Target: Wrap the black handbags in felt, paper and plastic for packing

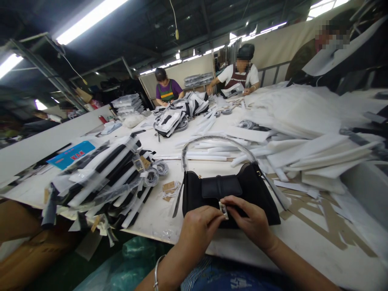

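A black handbag (257, 198) lies on the table in front of me, its flap (221, 186) facing up. Its arched handle (212, 139) is wrapped in clear film and stands above the bag. Over the bag's lower front, both hands pinch a small rectangular metal buckle-like piece (223, 210) that has whitish edges. My left hand (200, 222) grips it from the left with thumb and fingers together. From the right, my right hand (250, 218) holds its upper side between thumb and fingertips. Whether the piece is fastened to the bag's strap is hidden.
Wrapped black-and-white strips (106, 173) and rolled straps (151, 176) lie at left by a blue KAK packet (72, 154). Cardboard tags (169, 186) sit beside the bag. White padding sheets (303, 113) pile up at right, near brown card pieces (324, 218). Co-workers (241, 74) work across the table.
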Tool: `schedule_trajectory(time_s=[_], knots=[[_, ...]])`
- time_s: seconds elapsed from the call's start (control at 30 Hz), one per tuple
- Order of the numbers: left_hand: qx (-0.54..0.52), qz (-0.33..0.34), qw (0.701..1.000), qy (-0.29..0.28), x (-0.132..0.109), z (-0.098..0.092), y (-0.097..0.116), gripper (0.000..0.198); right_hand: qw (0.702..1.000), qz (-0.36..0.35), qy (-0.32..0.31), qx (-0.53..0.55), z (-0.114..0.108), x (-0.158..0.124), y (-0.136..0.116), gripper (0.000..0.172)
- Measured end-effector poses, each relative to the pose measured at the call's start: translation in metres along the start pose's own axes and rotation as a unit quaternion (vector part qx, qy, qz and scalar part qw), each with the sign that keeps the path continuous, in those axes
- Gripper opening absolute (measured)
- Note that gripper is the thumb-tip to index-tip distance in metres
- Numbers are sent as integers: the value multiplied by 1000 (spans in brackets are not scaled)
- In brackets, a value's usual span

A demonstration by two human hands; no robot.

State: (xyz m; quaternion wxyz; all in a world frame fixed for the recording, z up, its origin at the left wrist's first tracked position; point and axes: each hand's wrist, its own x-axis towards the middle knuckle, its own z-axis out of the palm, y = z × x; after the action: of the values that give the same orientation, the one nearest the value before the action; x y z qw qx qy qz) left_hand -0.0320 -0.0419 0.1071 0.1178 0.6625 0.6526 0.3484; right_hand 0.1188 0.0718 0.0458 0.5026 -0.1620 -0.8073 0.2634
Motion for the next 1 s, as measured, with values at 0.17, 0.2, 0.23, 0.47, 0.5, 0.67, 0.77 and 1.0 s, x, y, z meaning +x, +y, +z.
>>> schedule_trajectory(time_s=[0.17,0.2,0.23,0.47,0.5,0.67,0.77,1.0], knots=[[3,-30,1000,6,3,-1,5,10,1000,-4,-10,2,0,-8,0,37],[6,-25,1000,12,2,-2,6,11,1000,0,-10,0,0,-9,0,38],[9,-20,1000,15,1,-2,8,12,1000,3,-10,-3,0,-10,0,38],[101,29,994,31,-5,-2,14,17,999,2,-17,-32,3,-9,-1,37],[125,33,991,33,-5,-1,15,14,999,-7,-18,-39,3,-8,-1,37],[227,9,974,24,-1,-1,25,8,992,-73,-38,-92,2,-4,-3,35],[287,-10,958,13,2,-2,33,10,985,-103,-49,-131,1,-3,-5,32],[374,-58,924,-51,8,-5,50,8,977,-125,-78,-157,1,6,-14,33]])
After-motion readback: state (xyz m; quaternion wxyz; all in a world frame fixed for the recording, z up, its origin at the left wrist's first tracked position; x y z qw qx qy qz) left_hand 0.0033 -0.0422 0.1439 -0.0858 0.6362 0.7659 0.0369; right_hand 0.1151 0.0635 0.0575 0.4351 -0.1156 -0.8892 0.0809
